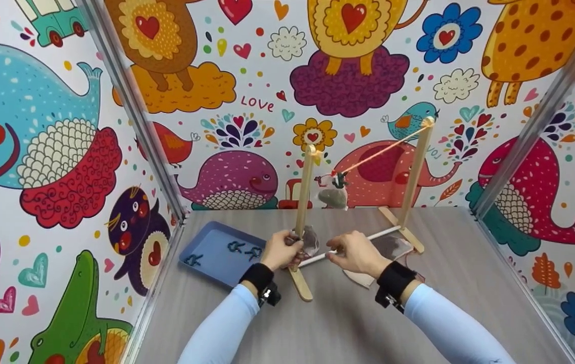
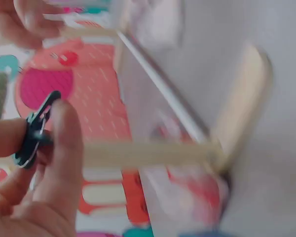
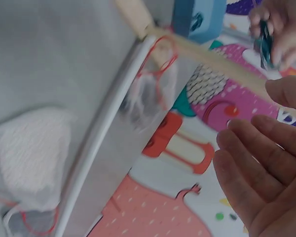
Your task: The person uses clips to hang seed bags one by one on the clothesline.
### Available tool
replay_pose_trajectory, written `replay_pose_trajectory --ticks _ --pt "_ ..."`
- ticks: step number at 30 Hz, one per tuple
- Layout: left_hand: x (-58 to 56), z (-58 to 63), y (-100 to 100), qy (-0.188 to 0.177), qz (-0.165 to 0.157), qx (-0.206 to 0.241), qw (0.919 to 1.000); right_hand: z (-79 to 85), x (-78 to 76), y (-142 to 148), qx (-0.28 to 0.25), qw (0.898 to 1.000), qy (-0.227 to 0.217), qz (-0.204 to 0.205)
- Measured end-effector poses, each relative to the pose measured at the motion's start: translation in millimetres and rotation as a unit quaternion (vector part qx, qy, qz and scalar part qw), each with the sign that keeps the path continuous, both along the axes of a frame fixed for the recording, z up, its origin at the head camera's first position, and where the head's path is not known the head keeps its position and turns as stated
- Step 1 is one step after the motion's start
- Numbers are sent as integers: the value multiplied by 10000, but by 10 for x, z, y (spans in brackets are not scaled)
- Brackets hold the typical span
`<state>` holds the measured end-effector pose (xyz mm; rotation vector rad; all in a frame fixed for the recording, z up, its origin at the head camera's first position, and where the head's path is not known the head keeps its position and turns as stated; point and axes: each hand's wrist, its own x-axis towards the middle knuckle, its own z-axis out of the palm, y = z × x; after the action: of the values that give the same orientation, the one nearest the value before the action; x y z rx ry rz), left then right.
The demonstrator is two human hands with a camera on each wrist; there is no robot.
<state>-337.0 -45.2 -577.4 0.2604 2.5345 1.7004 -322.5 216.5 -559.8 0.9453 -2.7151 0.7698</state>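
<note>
The left hand (image 1: 281, 251) pinches a dark green plastic clip (image 2: 33, 131) beside a pale, flat wooden post (image 1: 304, 197); the right hand (image 1: 358, 254), fingers loose and empty, stands apart near a slim white rod (image 1: 383, 233). Beyond, a sheer pouch (image 1: 334, 198) hangs from an orange cord (image 1: 383, 149).

On my screen I count two hands, one left hand (image 1: 282, 250) and one right hand (image 1: 355, 253). I can see five dark green clips (image 2: 37, 131): three in the one blue tray (image 1: 211, 241), one in the left hand and one up on the one string (image 1: 383, 149). There are two wooden sticks (image 1: 415, 172) standing up, two wooden feet (image 1: 302, 286) and one white rod (image 1: 383, 233). One little bag (image 1: 334, 198) hangs; I can't tell how many more lie below.
</note>
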Motion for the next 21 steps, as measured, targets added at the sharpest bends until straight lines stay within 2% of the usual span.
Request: replay_pose_trajectory --ticks 3,5,10,15,18,21 --pt "47 76 138 -431 3 710 9965 18 29 -115 -120 9999 -60 19" --pt "66 112 211 -480 50 872 9950 24 43 -173 -70 10000 -26 -60" --pt "115 146 314 -506 192 913 9944 1 66 -231 44 9993 96 -371" --pt "132 134 313 -658 82 1340 9888 -22 66 -214 17 9981 269 -562" --pt "128 106 291 -661 96 1382 9882 -30 58 -190 144 9983 328 -468" --pt "99 47 261 -539 362 1162 9911 -47 49 -149 295 9986 355 -249"
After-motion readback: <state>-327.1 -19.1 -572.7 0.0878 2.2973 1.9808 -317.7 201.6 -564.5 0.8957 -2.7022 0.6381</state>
